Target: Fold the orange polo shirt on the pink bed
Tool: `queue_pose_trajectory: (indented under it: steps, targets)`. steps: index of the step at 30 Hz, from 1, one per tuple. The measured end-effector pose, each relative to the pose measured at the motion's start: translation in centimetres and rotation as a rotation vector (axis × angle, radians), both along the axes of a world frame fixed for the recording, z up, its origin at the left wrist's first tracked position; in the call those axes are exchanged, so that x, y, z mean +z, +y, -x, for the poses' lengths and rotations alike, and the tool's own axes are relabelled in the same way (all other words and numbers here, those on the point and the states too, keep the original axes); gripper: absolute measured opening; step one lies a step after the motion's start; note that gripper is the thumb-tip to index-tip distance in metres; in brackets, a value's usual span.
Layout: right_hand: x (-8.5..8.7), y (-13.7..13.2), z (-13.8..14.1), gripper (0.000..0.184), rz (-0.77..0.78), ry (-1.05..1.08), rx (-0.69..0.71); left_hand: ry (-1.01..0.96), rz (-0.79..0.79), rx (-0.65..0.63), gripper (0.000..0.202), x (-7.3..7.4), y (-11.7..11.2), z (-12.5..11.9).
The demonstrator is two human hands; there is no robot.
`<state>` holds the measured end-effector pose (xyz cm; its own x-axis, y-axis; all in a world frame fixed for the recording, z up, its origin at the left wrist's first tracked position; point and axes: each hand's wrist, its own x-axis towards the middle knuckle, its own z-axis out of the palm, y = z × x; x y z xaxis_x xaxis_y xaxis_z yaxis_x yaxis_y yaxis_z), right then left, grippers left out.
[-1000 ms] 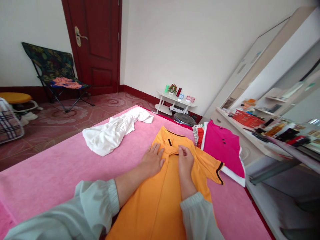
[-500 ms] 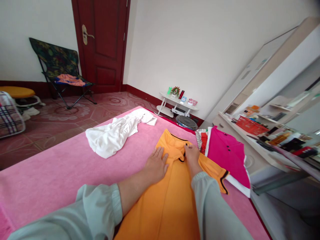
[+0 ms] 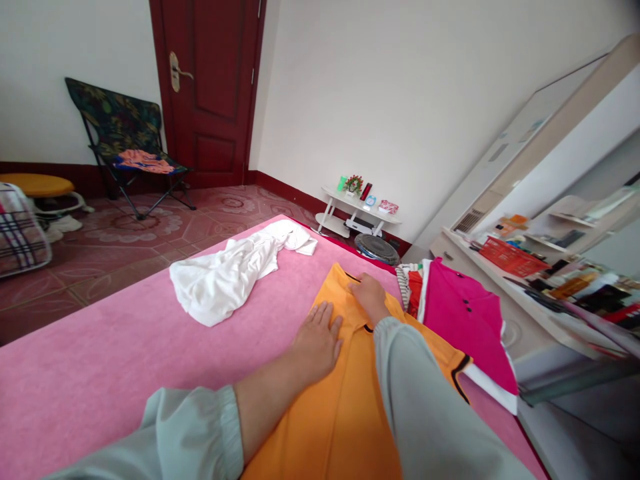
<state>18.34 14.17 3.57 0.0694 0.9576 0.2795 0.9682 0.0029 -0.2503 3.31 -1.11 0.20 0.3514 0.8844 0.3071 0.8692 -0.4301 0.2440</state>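
Through the head camera I have the orange shirt (image 3: pixel 345 407) lying in front of me on a pink cover (image 3: pixel 125 373), running from the bottom edge of the view up to its collar near the middle. My left hand (image 3: pixel 317 341) lies palm down on the shirt's left edge, flat, with the fingers extended and a ring on one of them. My right hand (image 3: pixel 370 297) is on the collar area, back of the hand up and fingers curled; I can't make out whether cloth is pinched under them. A short stretch of black trim (image 3: pixel 369 328) shows just below that hand. My right forearm lies across part of the shirt, and beyond it a short sleeve with a black band (image 3: pixel 459 373) points out to the right.

That sleeve meets the white edge of a pile of clothes topped by a magenta garment (image 3: pixel 463 313) with dark buttons. Striped cloth (image 3: pixel 403 287) and red-orange cloth (image 3: pixel 415 290) show at the pile's left side. To the left, well apart from my hands, a white garment (image 3: pixel 235 270) lies crumpled on the cover. Further off stand a folding chair (image 3: pixel 120 123) and a low white stand (image 3: pixel 333 223).
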Motion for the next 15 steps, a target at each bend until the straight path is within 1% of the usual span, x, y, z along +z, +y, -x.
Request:
queue_pose_trajectory:
  steps: [1,4,5,7,9,10,13,15]
  targets:
    - [-0.3,0.3,0.5,0.026,0.019,-0.016,0.007,-0.001,0.003,0.0,0.051,0.0,0.0,0.0]
    - [-0.8,1.0,1.4,0.015,0.026,-0.042,0.006,-0.008,0.013,-0.005,0.051,-0.1,0.1,0.0]
    - [-0.8,1.1,1.4,0.015,0.009,-0.043,0.003,-0.01,0.015,-0.006,0.051,-0.2,0.1,0.0]
    - [-0.7,1.3,1.2,0.023,-0.025,-0.034,0.006,-0.013,0.018,-0.009,0.051,-0.3,0.1,0.0]
    - [-0.5,1.4,0.5,0.029,-0.031,-0.018,0.02,-0.015,0.022,-0.011,0.051,-0.4,0.2,0.0]
    - [-0.4,1.4,0.0,0.029,-0.02,-0.011,0.027,-0.015,0.025,-0.012,0.052,-0.4,0.2,0.0]
    - [-0.1,1.1,-2.1,0.019,0.023,0.009,0.025,-0.016,0.026,-0.011,0.051,-0.4,0.2,0.0]
    - [0.3,0.7,-3.7,0.021,0.037,0.024,0.01,-0.015,0.027,-0.012,0.051,-0.4,0.3,0.0]
